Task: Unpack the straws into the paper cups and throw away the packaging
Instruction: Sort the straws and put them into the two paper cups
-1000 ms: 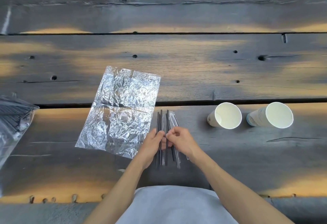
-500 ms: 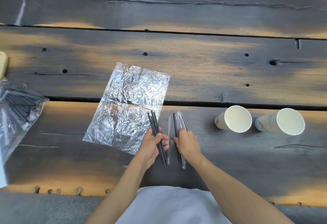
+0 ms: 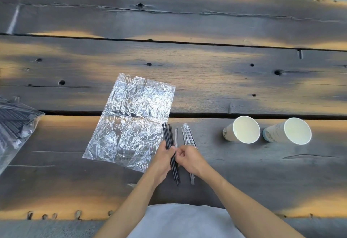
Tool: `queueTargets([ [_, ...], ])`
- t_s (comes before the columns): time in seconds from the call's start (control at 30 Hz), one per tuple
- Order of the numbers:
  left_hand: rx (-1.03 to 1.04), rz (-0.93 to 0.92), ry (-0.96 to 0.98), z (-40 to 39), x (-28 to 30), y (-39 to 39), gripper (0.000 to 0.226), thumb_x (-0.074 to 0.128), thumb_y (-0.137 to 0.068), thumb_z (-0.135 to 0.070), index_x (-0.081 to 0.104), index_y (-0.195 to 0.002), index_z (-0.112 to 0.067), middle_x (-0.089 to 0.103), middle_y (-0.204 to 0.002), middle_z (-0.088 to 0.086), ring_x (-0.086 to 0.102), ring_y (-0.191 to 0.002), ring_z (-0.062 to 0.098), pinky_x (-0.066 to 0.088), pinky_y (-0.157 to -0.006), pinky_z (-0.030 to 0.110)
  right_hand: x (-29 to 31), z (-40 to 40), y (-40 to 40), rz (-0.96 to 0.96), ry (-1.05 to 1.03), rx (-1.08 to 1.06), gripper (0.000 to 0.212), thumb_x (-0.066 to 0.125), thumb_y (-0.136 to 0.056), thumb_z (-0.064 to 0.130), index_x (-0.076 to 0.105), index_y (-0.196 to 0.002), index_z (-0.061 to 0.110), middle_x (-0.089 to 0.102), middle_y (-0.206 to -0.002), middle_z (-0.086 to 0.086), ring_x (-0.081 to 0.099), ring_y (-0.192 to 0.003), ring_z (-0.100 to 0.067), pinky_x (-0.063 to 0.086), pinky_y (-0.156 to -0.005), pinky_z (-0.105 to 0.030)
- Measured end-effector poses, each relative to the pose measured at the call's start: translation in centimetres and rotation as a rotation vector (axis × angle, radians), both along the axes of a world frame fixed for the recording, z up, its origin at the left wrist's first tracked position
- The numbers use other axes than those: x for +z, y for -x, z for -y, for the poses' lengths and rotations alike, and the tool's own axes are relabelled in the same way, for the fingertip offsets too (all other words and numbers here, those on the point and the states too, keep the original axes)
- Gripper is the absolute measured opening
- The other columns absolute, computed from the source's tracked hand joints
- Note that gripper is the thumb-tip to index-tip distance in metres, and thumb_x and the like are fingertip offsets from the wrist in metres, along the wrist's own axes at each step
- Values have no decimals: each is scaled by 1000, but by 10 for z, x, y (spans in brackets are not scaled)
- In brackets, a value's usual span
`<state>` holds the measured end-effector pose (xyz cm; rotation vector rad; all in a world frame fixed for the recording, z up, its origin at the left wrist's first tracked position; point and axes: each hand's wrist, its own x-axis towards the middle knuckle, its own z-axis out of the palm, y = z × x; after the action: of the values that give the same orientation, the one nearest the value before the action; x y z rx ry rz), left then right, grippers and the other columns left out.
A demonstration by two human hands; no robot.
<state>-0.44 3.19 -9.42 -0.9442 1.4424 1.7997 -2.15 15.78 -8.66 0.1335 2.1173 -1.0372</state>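
Observation:
My left hand (image 3: 163, 159) is closed around a small bundle of bare black straws (image 3: 168, 136), tilted slightly left, tips near the foil's edge. My right hand (image 3: 187, 158) pinches a thin clear wrapper (image 3: 176, 137) right beside that bundle. Under and to the right of my right hand lie a few wrapped straws (image 3: 188, 136) on the wood. Two white paper cups stand to the right, a left cup (image 3: 244, 129) and a right cup (image 3: 293, 131), both open-mouthed and with nothing inside.
A crumpled sheet of silver foil (image 3: 131, 121) lies flat left of my hands. A clear plastic bag full of black straws (image 3: 13, 123) sits at the far left edge. The wooden plank table (image 3: 206, 80) has a dark gap running across it.
My hands have come back together: the right hand moved left off the wrapped straws and now pinches the wrapper beside the left hand's bundle. The camera has tilted slightly.

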Motion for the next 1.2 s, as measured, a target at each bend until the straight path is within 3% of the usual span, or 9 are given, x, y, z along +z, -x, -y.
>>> queueTargets([
  [0.1, -82, -65, 42, -1, 4, -1, 68, 45, -103, -22, 4, -157, -24, 15, -165, 0, 22, -148, 18, 23, -118, 39, 1, -6, -5, -19, 65, 3, 29, 61, -91, 20, 53, -63, 23, 59, -59, 9, 66, -60, -9, 53, -63, -28],
  [0.17, -115, -71, 34, -3, 13, 0, 63, 43, -104, -20, 9, -156, -24, 33, -157, 5, 52, -129, 21, 45, -99, 32, 7, -12, -4, -28, 102, -52, 22, 62, -91, 19, 61, -70, 14, 63, -60, 6, 66, -60, -10, 51, -62, -29],
  [0.23, -113, -120, -13, -3, 24, 2, 43, 40, -105, -15, 26, -145, -21, 63, -124, 12, 68, -81, 18, 53, -68, 26, 20, -16, 2, -84, 163, -274, 20, 61, -92, 16, 63, -78, 1, 60, -63, 1, 55, -55, -9, 44, -57, -28],
  [0.33, -185, -246, -120, -4, 41, 3, 14, 41, -104, -14, 50, -110, -4, 60, -77, 11, 52, -54, 15, 41, -50, 24, 46, -26, 17, -70, 313, -454, 23, 59, -96, 22, 61, -85, 1, 53, -62, -1, 42, -44, -4, 33, -46, -21],
  [0.43, -257, -261, -322, -8, 60, 1, 16, 45, -104, -18, 52, -99, -5, 53, -67, 6, 44, -51, 14, 34, -46, 23, 68, -34, 30, 114, 475, -338, 44, 65, -92, 34, 62, -98, -9, 51, -57, -7, 37, -46, -12, 19, -47, -27],
  [0.5, -281, -277, -373, -11, 72, 2, 18, 47, -103, -20, 54, -97, -5, 53, -65, 5, 44, -49, 13, 33, -45, 22, 80, -40, 34, 145, 547, -272, 31, 64, -94, 29, 67, -89, -1, 50, -52, -8, 36, -44, -14, 16, -48, -28],
  [0.77, -198, -347, -251, -13, 81, -4, 28, 49, -101, -29, 62, -96, -4, 54, -65, 4, 39, -39, 10, 25, -35, 19, 112, -74, 43, -152, 664, -624, 11, 63, -94, 10, 58, -83, 9, 48, -53, 2, 38, -40, -8, 23, -33, -17],
  [0.97, 54, -325, -233, -45, 92, 7, 13, 59, -96, -17, 60, -88, -6, 54, -65, 5, 40, -34, 8, 18, -27, 15, 114, -85, 23, -186, 717, -664, 12, 65, -91, 7, 58, -81, 8, 49, -56, -2, 40, -44, -10, 28, -35, -17],
  [1.2, 4, -342, -173, -68, 94, 14, 16, 67, -90, -12, 62, -76, -6, 53, -57, 0, 39, -34, 7, 19, -28, 14, 118, -109, 11, -135, 799, -766, 7, 62, -93, 7, 68, -91, 4, 54, -64, -6, 48, -48, -13, 38, -39, -18],
])
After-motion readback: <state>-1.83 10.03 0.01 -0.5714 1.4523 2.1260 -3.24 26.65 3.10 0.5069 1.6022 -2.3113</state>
